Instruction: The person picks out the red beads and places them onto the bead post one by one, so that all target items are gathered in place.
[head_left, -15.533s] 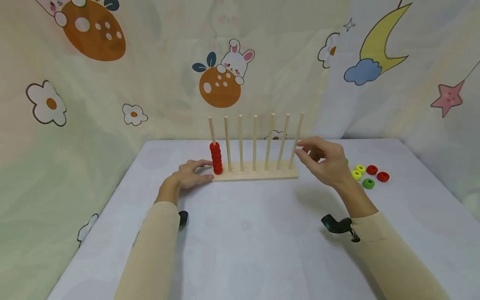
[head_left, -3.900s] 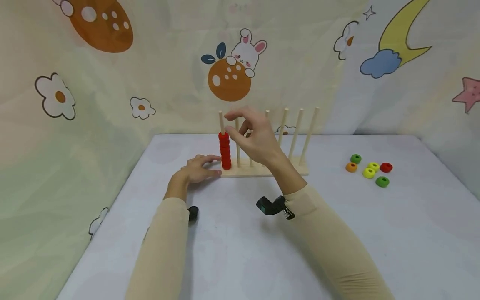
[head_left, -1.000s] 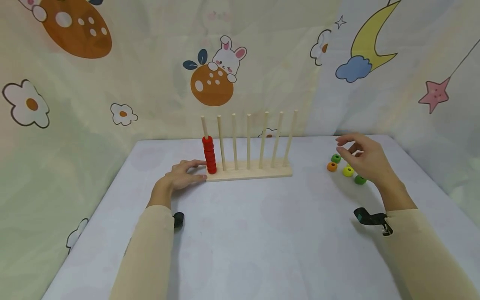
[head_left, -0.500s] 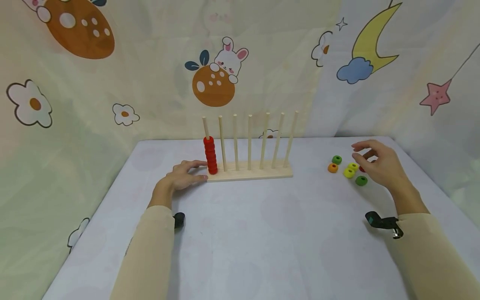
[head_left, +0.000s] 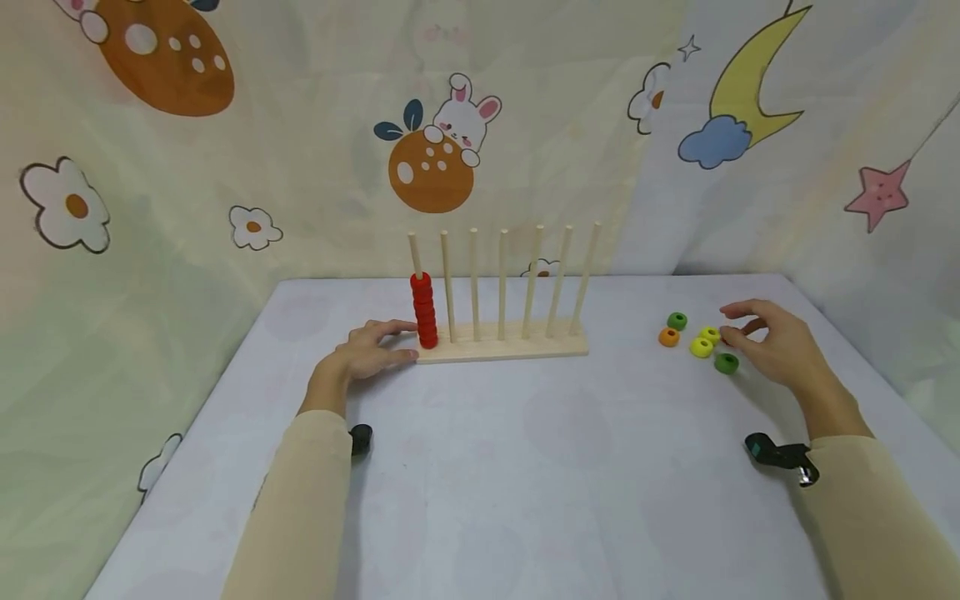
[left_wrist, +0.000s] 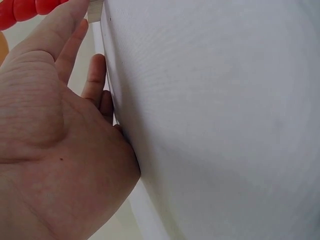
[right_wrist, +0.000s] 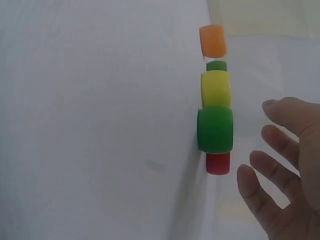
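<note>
A wooden peg stand with several upright dowels stands at the table's back. Its leftmost dowel carries a stack of red beads; the other dowels are bare. My left hand holds the stand's left end, thumb at the front corner and index finger behind; in the left wrist view the thumb reaches up to the wood. My right hand hovers low at the loose beads, thumb and fingers apart, nothing between them. A loose red bead lies by its fingertips, mostly hidden by them in the head view.
Left of my right hand lie two yellow beads, a front green bead, a back green bead and an orange bead. A printed cloth hangs behind the white table.
One loose red bead has joined the stack since the oldest frame. My right hand has gone from the stack to the loose beads and lowered. My left hand stays at the stand.
</note>
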